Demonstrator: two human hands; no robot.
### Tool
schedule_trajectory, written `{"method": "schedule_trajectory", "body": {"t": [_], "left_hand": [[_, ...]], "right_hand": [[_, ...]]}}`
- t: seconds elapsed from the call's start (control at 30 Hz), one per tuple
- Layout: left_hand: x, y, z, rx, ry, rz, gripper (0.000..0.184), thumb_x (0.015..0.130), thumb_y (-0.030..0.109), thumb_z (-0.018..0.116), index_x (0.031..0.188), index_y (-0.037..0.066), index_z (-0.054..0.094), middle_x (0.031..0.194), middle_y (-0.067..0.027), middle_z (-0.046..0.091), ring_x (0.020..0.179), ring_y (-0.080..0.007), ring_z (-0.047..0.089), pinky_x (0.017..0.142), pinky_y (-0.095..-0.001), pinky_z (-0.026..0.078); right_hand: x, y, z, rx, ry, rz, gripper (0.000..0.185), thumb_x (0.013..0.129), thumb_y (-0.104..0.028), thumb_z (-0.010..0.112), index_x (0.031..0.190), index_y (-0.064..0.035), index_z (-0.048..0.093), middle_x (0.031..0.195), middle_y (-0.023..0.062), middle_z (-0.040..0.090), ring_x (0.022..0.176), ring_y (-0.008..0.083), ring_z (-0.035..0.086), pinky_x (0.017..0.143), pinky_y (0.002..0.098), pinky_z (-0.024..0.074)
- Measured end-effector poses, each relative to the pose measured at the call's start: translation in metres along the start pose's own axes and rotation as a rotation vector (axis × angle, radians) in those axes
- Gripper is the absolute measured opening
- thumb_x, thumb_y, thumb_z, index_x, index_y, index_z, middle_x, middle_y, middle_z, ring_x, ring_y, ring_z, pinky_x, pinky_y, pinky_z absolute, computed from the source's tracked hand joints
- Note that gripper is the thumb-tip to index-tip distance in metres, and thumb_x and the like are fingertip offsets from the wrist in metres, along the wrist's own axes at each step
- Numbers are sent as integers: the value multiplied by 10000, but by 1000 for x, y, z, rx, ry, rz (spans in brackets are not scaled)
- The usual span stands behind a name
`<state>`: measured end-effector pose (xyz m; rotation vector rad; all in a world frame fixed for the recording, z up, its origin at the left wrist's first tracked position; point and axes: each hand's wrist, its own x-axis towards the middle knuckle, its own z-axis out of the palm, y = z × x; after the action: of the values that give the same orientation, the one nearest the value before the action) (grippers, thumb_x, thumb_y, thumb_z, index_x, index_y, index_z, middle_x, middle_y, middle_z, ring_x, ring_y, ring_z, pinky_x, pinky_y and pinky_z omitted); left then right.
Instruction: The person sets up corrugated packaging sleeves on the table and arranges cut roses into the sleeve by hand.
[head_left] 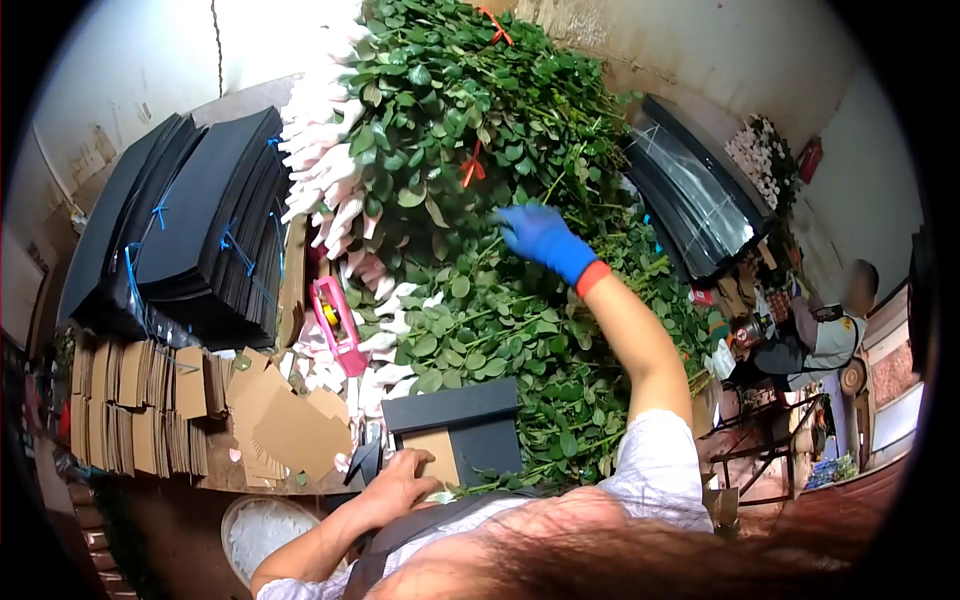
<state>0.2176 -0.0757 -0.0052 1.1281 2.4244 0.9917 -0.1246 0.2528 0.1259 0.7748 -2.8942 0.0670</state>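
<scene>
My left hand (pixel 402 484), bare, rests at the lower edge of the bench with fingers spread on a brown cardboard piece (pixel 434 455). That piece lies on a dark grey folded sheet (pixel 490 445). My right hand (pixel 545 240), in a blue glove with a red cuff, reaches out over the leafy rose stems (pixel 470 330). Its fingers look extended and somewhat blurred, with nothing clearly between them. Beyond it is a high pile of leafy bunches (pixel 450 100), tied with red ribbon, their heads in pale pinkish-white sleeves (pixel 325 150). A pink tape dispenser (pixel 340 325) stands left of the stems.
Stacks of black sheets (pixel 205 215) tied with blue string stand at left, above bundled cardboard pieces (pixel 140 405) and loose cardboard (pixel 295 425). A white bin (pixel 265 535) is below. More wrapped black sheets (pixel 690 190) lie at right. Another person (pixel 835 335) sits far right.
</scene>
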Motion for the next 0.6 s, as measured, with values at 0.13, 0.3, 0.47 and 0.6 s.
{"method": "schedule_trajectory", "body": {"t": [0.13, 0.3, 0.47, 0.6], "left_hand": [[-1, 4, -1, -82, -6, -86, 295, 817, 199, 758, 1093, 106, 713, 1375, -244, 476, 1269, -433, 440, 1069, -476, 407], [-3, 15, 1, -274, 94, -260, 257, 844, 127, 691, 1100, 118, 713, 1380, -230, 477, 1279, -419, 439, 1068, -453, 416], [-1, 17, -1, -254, 45, -292, 249, 853, 145, 668, 1097, 138, 717, 1390, -216, 468, 1293, -409, 428, 1073, -449, 410], [-4, 5, 6, -194, 44, -189, 229, 875, 181, 642, 1090, 159, 719, 1407, -205, 457, 1309, -404, 411, 1079, -454, 402]], "right_hand": [[41, 45, 50, -209, 98, -105, 305, 884, -310, 618, 1143, -161, 679, 1016, 116, 722, 953, 318, 689, 836, 445, 518], [-45, 33, 152, -551, -599, 163, 315, 929, -224, 508, 1047, -152, 791, 1147, 118, 749, 1031, 307, 709, 822, 528, 483], [-93, 49, 112, -137, -776, 191, 347, 846, -251, 572, 1066, -54, 755, 1105, 210, 730, 1021, 380, 703, 909, 472, 546], [-26, 53, 11, -133, -220, 220, 325, 925, -376, 526, 1077, -139, 689, 1030, 159, 729, 950, 370, 701, 845, 480, 562]]}}
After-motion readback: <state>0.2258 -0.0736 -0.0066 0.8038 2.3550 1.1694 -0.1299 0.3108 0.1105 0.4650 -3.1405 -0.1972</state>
